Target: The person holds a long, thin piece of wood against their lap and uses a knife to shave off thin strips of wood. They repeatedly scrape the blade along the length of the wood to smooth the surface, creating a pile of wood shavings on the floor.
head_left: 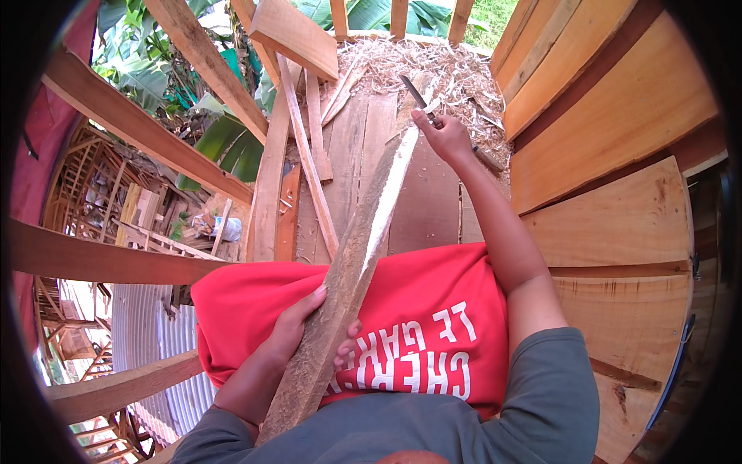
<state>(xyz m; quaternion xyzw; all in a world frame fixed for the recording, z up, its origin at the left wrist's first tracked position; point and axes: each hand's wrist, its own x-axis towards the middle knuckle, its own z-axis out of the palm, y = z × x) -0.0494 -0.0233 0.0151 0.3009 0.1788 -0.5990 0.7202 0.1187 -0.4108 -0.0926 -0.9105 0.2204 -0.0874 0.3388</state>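
Plank floor (423,205), one, inside a timber-framed enclosure; wide boards (610,158) stand along its right edge, several, exact count uncertain.

Nearest: red cloth (255,298), one, white print, spread over the lap. Across it, left of its middle, lies the beam (328,309), one, rough and brown. Its long axis runs from the lower edge of the view outward, leaning right, its far end above the middle of the floor. One bright pale face (390,193) runs down the right side of its outer half.

Hands: two, well apart. Left hand (295,326), clamped around the near half of the beam, thumb on the left side, fingertips showing on the right. Right hand (448,139), closed on the handle of a knife (415,94), one, just beside the beam's far end and the nearer hand to it; blade directed outward and left. Dark piece (488,159) beyond the right wrist, one; whether part of the knife, cannot tell.

Farther: thin wooden strip (308,158), one, along the floor's left edge; orange-brown board (288,213), one, beside it. Pale shavings (456,73), uncounted, heaped at the floor's far edge. Thick timber (294,39), one, at the far left corner.

Outside, left: corrugated sheet (143,325), one; broad green leaves (224,147), many.
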